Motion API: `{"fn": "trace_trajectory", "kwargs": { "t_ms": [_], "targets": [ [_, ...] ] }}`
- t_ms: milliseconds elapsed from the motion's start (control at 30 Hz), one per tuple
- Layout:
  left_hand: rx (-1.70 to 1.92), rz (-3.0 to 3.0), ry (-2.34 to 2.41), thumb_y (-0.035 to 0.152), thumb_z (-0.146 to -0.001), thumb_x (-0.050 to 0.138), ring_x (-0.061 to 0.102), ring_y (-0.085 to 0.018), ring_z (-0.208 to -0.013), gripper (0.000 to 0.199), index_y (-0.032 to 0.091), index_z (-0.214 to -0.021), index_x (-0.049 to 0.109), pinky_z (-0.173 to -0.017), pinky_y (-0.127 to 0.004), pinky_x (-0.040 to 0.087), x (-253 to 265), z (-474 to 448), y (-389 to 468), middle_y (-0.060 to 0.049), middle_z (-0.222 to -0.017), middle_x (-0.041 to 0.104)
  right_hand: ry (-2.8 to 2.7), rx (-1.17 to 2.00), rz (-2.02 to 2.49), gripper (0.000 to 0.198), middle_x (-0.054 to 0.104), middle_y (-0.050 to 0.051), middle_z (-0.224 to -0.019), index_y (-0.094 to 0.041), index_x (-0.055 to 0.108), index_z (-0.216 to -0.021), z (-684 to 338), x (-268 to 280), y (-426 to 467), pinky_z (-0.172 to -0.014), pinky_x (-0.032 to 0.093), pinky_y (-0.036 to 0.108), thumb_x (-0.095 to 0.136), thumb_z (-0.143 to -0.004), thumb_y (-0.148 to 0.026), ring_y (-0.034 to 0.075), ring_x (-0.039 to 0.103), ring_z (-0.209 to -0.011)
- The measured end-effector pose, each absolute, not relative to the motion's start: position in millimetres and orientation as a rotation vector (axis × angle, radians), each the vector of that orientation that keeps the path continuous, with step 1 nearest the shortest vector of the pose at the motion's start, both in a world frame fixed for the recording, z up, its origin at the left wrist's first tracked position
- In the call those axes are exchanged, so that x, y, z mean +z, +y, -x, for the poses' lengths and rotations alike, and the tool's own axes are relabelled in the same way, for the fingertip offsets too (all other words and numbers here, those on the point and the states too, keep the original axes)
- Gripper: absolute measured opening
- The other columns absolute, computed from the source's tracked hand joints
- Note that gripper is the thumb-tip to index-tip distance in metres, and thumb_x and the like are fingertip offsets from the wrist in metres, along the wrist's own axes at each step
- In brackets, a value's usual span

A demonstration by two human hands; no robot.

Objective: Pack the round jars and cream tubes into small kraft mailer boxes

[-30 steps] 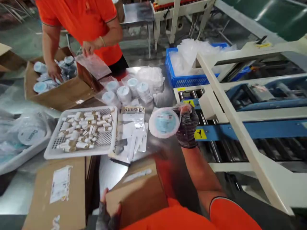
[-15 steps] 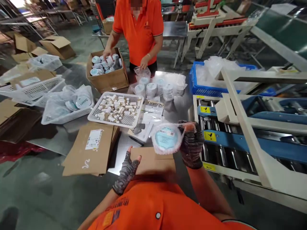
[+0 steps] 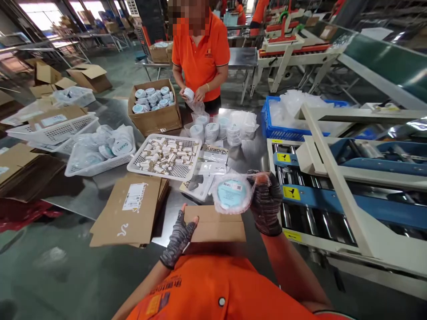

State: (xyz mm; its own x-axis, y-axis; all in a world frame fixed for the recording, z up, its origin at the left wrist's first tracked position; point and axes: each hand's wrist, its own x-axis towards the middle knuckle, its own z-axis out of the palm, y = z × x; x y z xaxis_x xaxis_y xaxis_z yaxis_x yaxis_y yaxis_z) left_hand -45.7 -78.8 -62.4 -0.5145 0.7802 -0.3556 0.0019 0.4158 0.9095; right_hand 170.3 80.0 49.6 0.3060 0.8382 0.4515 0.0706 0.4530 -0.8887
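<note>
While both gloved hands work at the tabletop's near edge:
Right hand (image 3: 266, 205): grasping bagged round jar (image 3: 231, 194), raised above the carton.
Left hand (image 3: 180, 235): fingers spread, resting on flat brown carton (image 3: 216, 226).
Beyond: white tray (image 3: 165, 157), mid-tabletop.

Daylit windows (image 3: 43, 18) brighten a grey concrete floor (image 3: 50, 266) beside steel tables (image 3: 243, 55).

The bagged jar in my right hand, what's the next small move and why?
Probably lower the bagged jar into the small box. Your right hand holds it just above the box, and your left hand already steadies the box's edge.
</note>
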Motion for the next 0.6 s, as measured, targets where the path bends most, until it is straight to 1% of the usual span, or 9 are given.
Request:
{"fn": "trace_trajectory", "kwargs": {
  "t_ms": [100, 167, 300, 367, 433, 500, 600],
  "targets": [
    [1.154, -0.623, 1.802, 0.077, -0.076, 0.091, 0.084, -0.037, -0.126, 0.111, 0.020, -0.167, 0.062, -0.109, -0.048, 0.070, -64, 48, -79, -0.020, -0.145, 0.082, -1.158, 0.644, 1.005, 0.067, 0.073, 0.003, -0.071, -0.032, 0.066, -0.075, -172, 46, 82, -0.065, 0.057, 0.042, 0.070, -0.108, -0.090, 0.024, 0.060, -0.065],
    [1.152, -0.629, 1.822, 0.076, -0.077, 0.091, 0.084, -0.036, -0.122, 0.113, 0.020, -0.169, 0.060, -0.106, -0.048, 0.070, -66, 49, -79, -0.020, -0.142, 0.083, -1.149, 0.663, 1.013, 0.069, 0.072, 0.003, -0.070, -0.032, 0.065, -0.074, -173, 45, 82, -0.065, 0.058, 0.042, 0.070, -0.106, -0.093, 0.024, 0.061, -0.065],
    [1.132, -0.647, 1.876, 0.077, -0.076, 0.090, 0.084, -0.036, -0.124, 0.109, 0.022, -0.166, 0.064, -0.109, -0.049, 0.069, -65, 50, -78, -0.018, -0.142, 0.083, -1.132, 0.673, 1.009, 0.071, 0.071, 0.002, -0.069, -0.030, 0.065, -0.073, -172, 47, 82, -0.065, 0.058, 0.040, 0.073, -0.104, -0.094, 0.022, 0.062, -0.064],
    [1.119, -0.657, 1.884, 0.078, -0.074, 0.091, 0.082, -0.037, -0.130, 0.107, 0.023, -0.163, 0.067, -0.113, -0.049, 0.069, -63, 49, -78, -0.018, -0.145, 0.081, -1.132, 0.683, 1.009, 0.071, 0.071, 0.002, -0.069, -0.029, 0.064, -0.072, -172, 45, 83, -0.066, 0.058, 0.039, 0.073, -0.104, -0.093, 0.021, 0.061, -0.064],
    [1.129, -0.652, 1.875, 0.078, -0.072, 0.093, 0.080, -0.039, -0.137, 0.110, 0.023, -0.163, 0.068, -0.118, -0.049, 0.067, -60, 48, -78, -0.019, -0.149, 0.080, -1.118, 0.690, 1.024, 0.072, 0.071, 0.002, -0.070, -0.029, 0.065, -0.073, -173, 38, 90, -0.067, 0.058, 0.040, 0.072, -0.103, -0.094, 0.022, 0.062, -0.066],
    [1.161, -0.613, 1.817, 0.078, -0.071, 0.096, 0.081, -0.040, -0.137, 0.116, 0.023, -0.169, 0.064, -0.118, -0.050, 0.068, -60, 47, -79, -0.019, -0.150, 0.081, -1.091, 0.703, 1.089, 0.073, 0.073, 0.004, -0.072, -0.030, 0.066, -0.074, -177, 24, 102, -0.069, 0.060, 0.043, 0.070, -0.098, -0.098, 0.024, 0.063, -0.069],
    [1.203, -0.556, 1.680, 0.075, -0.073, 0.101, 0.084, -0.039, -0.132, 0.125, 0.026, -0.178, 0.056, -0.114, -0.050, 0.070, -65, 45, -80, -0.017, -0.147, 0.083, -1.090, 0.721, 1.258, 0.078, 0.075, 0.009, -0.079, -0.031, 0.066, -0.078, -189, -3, 133, -0.073, 0.062, 0.052, 0.061, -0.090, -0.107, 0.029, 0.066, -0.075]
  ]
}}
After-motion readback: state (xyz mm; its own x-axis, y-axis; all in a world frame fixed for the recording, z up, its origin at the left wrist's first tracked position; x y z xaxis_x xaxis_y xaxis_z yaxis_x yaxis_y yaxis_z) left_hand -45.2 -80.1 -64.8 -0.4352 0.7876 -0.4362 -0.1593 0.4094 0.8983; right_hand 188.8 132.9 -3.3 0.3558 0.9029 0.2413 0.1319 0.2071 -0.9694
